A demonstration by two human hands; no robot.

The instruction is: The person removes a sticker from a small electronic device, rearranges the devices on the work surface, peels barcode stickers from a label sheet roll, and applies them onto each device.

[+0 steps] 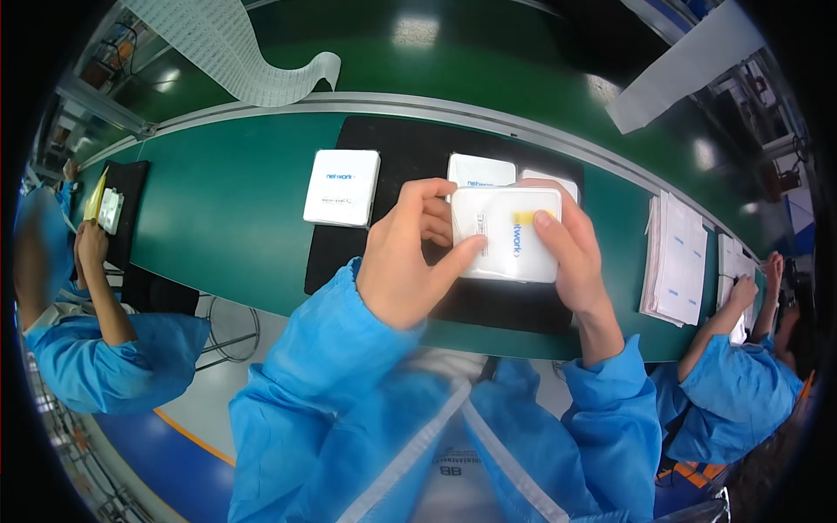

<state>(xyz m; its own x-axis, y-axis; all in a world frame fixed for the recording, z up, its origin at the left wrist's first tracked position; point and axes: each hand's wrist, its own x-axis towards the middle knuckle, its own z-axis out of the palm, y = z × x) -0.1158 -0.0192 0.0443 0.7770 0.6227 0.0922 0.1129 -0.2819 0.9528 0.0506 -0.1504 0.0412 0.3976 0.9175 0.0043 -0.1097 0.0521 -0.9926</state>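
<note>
A white box (504,248) with rounded corners and blue "network" print is held up in front of me, its print turned sideways. My right hand (571,244) grips its right side, thumb pressed on a small yellow strip (526,217) on its face. At the left edge, my left hand (408,253) has its thumb on the box's face and its fingers curled by the side. Behind it on the black mat (392,144) lie a similar white box (482,167) and another white box (558,180), both partly hidden. One more white box (342,187) lies at the mat's left edge.
A stack of printed white sheets (676,260) lies to the right on the green table (227,200). Co-workers in blue sit at left (113,357) and right (732,392), hands busy. A long printed paper strip (235,52) hangs beyond the table's rail (418,105).
</note>
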